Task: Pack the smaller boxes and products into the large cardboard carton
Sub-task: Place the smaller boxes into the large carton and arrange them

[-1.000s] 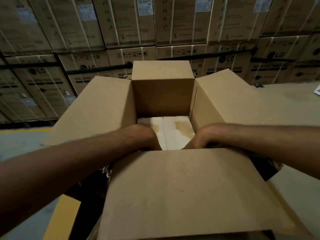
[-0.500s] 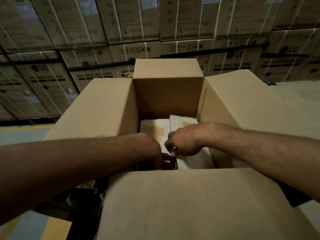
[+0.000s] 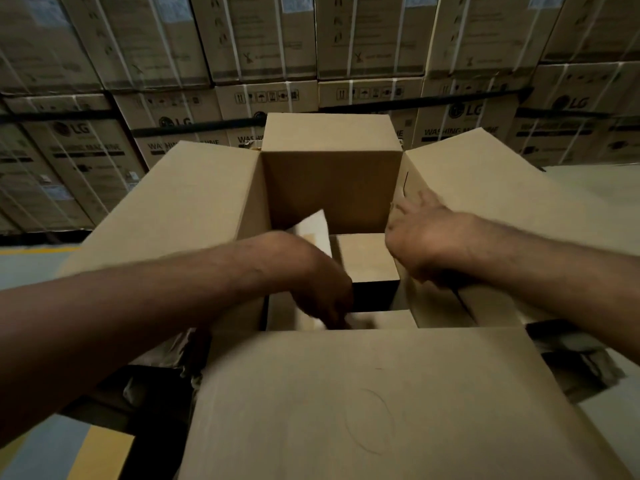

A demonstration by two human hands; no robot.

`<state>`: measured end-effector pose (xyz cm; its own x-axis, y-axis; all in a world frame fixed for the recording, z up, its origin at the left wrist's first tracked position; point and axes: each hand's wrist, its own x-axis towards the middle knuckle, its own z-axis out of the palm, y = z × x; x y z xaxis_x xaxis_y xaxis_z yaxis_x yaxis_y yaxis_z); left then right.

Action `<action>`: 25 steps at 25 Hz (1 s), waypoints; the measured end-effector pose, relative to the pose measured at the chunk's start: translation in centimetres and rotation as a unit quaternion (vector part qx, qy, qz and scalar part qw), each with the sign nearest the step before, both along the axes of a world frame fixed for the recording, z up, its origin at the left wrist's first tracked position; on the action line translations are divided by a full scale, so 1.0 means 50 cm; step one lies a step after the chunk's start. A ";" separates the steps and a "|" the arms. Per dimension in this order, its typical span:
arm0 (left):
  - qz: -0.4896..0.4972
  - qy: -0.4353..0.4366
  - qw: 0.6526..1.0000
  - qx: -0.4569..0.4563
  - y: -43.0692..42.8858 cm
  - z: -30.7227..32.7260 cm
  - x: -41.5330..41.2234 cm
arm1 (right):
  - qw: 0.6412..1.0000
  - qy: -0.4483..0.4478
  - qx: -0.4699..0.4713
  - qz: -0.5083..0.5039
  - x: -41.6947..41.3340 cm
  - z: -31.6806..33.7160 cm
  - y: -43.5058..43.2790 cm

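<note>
The large cardboard carton stands open in front of me, all four flaps spread outward. My left hand reaches down inside it near the front wall, its fingers blurred and pointing down. A pale flat panel of a smaller box stands tilted up just behind my left wrist. Beside it lies a brown surface, with a dark gap in front of it. My right hand is at the carton's right inner wall, fingers spread and holding nothing.
The near flap juts toward me and hides the carton's front interior. Stacked, strapped washing machine cartons form a wall behind. Grey floor with a yellow line lies to the left. Dark wrapping sits under the carton's right side.
The pale panel, flat a second ago, now stands tilted up on the left. My right hand moved off it to the carton's right wall. My left hand reached deeper.
</note>
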<state>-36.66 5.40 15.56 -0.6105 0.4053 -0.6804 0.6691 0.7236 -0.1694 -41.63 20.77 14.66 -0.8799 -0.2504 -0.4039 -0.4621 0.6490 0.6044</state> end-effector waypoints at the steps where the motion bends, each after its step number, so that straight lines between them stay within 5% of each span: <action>1: 0.023 0.036 0.999 0.003 -0.010 0.026 0.006 | 0.999 -0.003 0.027 0.024 -0.003 -0.007 -0.007; 4: 0.017 0.174 0.978 -0.111 -0.078 0.097 0.015 | 0.997 -0.065 -0.036 -0.010 0.011 -0.005 -0.029; 6: 0.055 0.184 0.968 -0.163 -0.109 0.117 0.031 | 0.979 -0.152 -0.093 -0.096 0.018 0.003 -0.040; 9: 0.065 0.190 0.972 -0.121 -0.096 0.111 0.033 | 0.955 -0.234 -0.142 -0.118 0.021 0.011 -0.058; 12: 0.039 0.127 0.982 -0.135 -0.032 0.070 0.022 | 0.930 -0.281 -0.178 -0.155 0.005 -0.042 -0.073; 16: 0.034 0.066 0.979 -0.189 -0.017 0.030 0.017 | 0.911 -0.362 -0.109 -0.165 -0.023 -0.105 -0.083; 21: 0.127 -0.007 0.991 -0.027 -0.069 0.054 -0.030 | 0.869 -0.374 -0.248 -0.209 -0.051 -0.068 -0.054; 25: 0.110 -0.024 0.993 -0.039 -0.075 0.020 -0.032 | 0.902 -0.345 -0.218 -0.143 -0.048 -0.061 -0.068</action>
